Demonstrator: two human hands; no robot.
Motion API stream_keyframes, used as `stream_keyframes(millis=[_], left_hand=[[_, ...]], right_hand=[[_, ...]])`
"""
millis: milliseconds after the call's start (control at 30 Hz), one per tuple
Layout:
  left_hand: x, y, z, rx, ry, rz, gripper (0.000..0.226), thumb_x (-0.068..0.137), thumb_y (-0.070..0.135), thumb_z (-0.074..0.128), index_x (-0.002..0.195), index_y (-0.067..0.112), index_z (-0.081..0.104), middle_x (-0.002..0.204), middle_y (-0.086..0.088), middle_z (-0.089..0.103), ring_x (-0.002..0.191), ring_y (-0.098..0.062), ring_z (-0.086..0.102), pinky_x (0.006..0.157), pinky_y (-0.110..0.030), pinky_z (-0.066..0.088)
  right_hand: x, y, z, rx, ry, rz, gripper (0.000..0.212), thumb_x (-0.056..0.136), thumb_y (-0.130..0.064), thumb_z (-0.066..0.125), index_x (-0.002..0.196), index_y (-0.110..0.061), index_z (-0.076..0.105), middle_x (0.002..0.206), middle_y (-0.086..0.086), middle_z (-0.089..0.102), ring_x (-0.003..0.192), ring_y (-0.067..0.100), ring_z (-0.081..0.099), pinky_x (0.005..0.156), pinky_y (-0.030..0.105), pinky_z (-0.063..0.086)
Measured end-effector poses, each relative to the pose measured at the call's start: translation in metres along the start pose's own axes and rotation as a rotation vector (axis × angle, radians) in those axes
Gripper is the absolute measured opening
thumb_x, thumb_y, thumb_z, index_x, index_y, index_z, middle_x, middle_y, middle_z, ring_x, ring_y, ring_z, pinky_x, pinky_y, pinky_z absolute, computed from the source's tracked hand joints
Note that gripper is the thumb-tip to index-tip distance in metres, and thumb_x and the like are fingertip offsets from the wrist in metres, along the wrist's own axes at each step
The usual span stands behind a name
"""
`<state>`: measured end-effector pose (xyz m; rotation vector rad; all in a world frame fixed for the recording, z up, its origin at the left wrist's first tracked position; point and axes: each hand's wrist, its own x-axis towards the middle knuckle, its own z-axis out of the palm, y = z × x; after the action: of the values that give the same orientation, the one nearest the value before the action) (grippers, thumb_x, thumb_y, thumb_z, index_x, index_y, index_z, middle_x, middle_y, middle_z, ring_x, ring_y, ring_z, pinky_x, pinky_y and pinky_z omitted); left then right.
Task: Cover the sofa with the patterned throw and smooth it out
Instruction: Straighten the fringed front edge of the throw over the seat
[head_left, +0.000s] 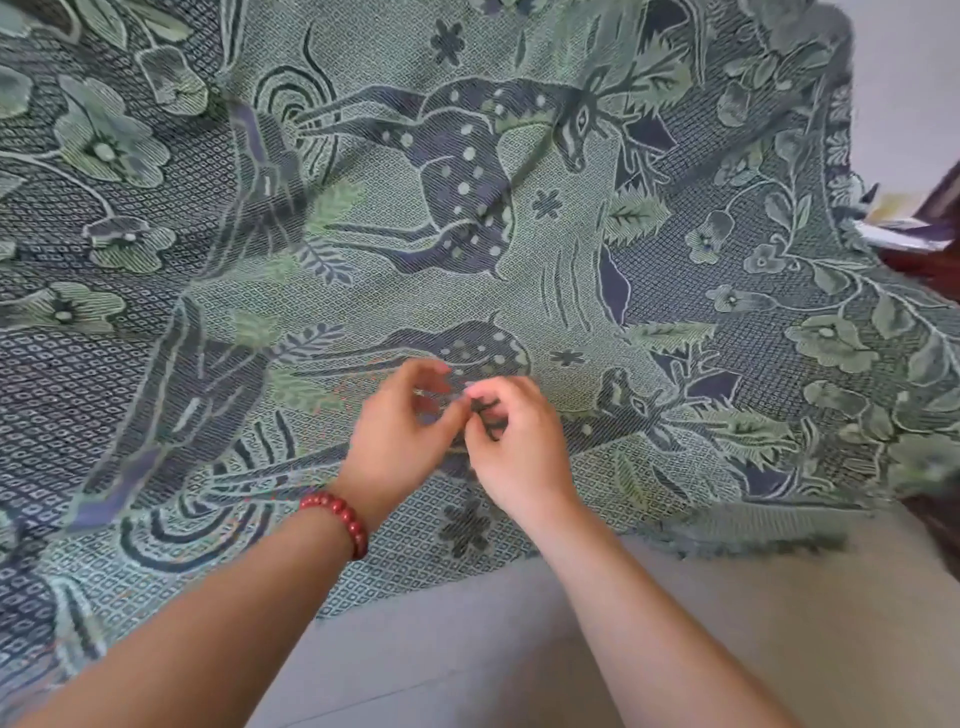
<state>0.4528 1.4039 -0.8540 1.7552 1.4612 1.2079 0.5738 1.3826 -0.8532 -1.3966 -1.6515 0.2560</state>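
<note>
The patterned throw (467, 218), green and dark blue with deer, flowers and leaves, lies spread over the sofa and fills most of the view. Its fringed front edge (748, 530) hangs down toward the floor. The sofa itself is hidden beneath it. Both hands meet near the front middle of the throw. My left hand (400, 436), with a red bead bracelet on its wrist, has curled fingers close to the cloth. My right hand (514, 441) pinches a small dark bit of thread or fabric between its fingertips. Several soft folds run across the throw.
Pale grey floor (519, 649) lies below the throw's edge. At the right stands dark reddish wooden furniture (935, 260) with white papers or a book (893, 223) on it, close to the throw's right border.
</note>
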Motion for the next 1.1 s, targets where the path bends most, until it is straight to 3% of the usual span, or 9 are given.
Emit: stream_keyframes(millis=[133, 300, 500, 733, 900, 967, 1100], left_hand=[[-0.001, 0.025, 0.07, -0.053, -0.039, 0.014, 0.027, 0.081, 0.025, 0.071, 0.105, 0.025, 0.058, 0.095, 0.011, 0.064, 0.082, -0.001, 0.062, 0.075, -0.022, 0.05], [-0.008, 0.061, 0.178, -0.029, -0.102, -0.006, 0.024, 0.081, 0.019, 0.07, 0.103, 0.024, 0.059, 0.092, 0.014, 0.065, 0.077, 0.006, 0.061, 0.071, -0.023, 0.051], [-0.011, 0.089, 0.266, 0.061, 0.037, -0.061, 0.028, 0.08, 0.016, 0.069, 0.101, 0.031, 0.057, 0.091, 0.012, 0.065, 0.085, -0.003, 0.062, 0.074, -0.018, 0.045], [-0.031, 0.097, 0.284, 0.161, 0.109, -0.167, 0.022, 0.083, 0.018, 0.065, 0.1, 0.031, 0.058, 0.088, 0.016, 0.064, 0.077, 0.003, 0.061, 0.072, -0.026, 0.053], [-0.046, 0.096, 0.272, 0.137, 0.13, -0.118, 0.023, 0.082, 0.019, 0.064, 0.096, 0.035, 0.058, 0.087, 0.017, 0.063, 0.082, 0.001, 0.061, 0.073, -0.028, 0.053], [-0.053, 0.091, 0.267, 0.151, 0.131, -0.106, 0.022, 0.082, 0.021, 0.066, 0.096, 0.035, 0.057, 0.088, 0.018, 0.062, 0.081, 0.002, 0.06, 0.072, -0.028, 0.054], [-0.079, 0.076, 0.252, 0.16, 0.115, -0.009, 0.019, 0.081, 0.019, 0.068, 0.094, 0.028, 0.058, 0.087, 0.012, 0.061, 0.077, -0.003, 0.062, 0.068, -0.031, 0.056]], right_hand=[[0.007, 0.058, -0.056, -0.007, 0.008, -0.014, 0.019, 0.077, -0.004, 0.063, 0.093, -0.013, 0.065, 0.091, -0.009, 0.054, 0.081, 0.018, 0.061, 0.078, 0.037, 0.053], [0.015, 0.155, -0.141, -0.037, -0.123, -0.004, 0.023, 0.077, -0.003, 0.063, 0.097, -0.013, 0.066, 0.09, -0.005, 0.056, 0.076, 0.012, 0.058, 0.076, 0.031, 0.052], [0.026, 0.236, -0.195, 0.011, -0.366, -0.177, 0.025, 0.077, -0.013, 0.066, 0.102, -0.016, 0.063, 0.094, -0.004, 0.061, 0.083, 0.009, 0.056, 0.078, 0.021, 0.046], [0.016, 0.257, -0.196, 0.117, -0.43, -0.25, 0.03, 0.079, -0.014, 0.066, 0.108, -0.017, 0.058, 0.095, -0.007, 0.06, 0.085, 0.005, 0.054, 0.076, 0.025, 0.048], [-0.009, 0.247, -0.186, 0.158, -0.307, -0.379, 0.021, 0.074, -0.008, 0.065, 0.079, -0.014, 0.045, 0.077, -0.006, 0.048, 0.066, 0.012, 0.045, 0.059, 0.024, 0.038], [-0.021, 0.245, -0.183, 0.138, -0.342, -0.446, 0.02, 0.074, -0.01, 0.064, 0.077, -0.015, 0.044, 0.079, -0.008, 0.043, 0.066, 0.009, 0.04, 0.055, 0.026, 0.038], [-0.046, 0.243, -0.185, 0.068, -0.406, -0.433, 0.012, 0.075, -0.019, 0.063, 0.078, -0.016, 0.052, 0.079, -0.007, 0.05, 0.07, 0.012, 0.048, 0.059, 0.03, 0.043]])
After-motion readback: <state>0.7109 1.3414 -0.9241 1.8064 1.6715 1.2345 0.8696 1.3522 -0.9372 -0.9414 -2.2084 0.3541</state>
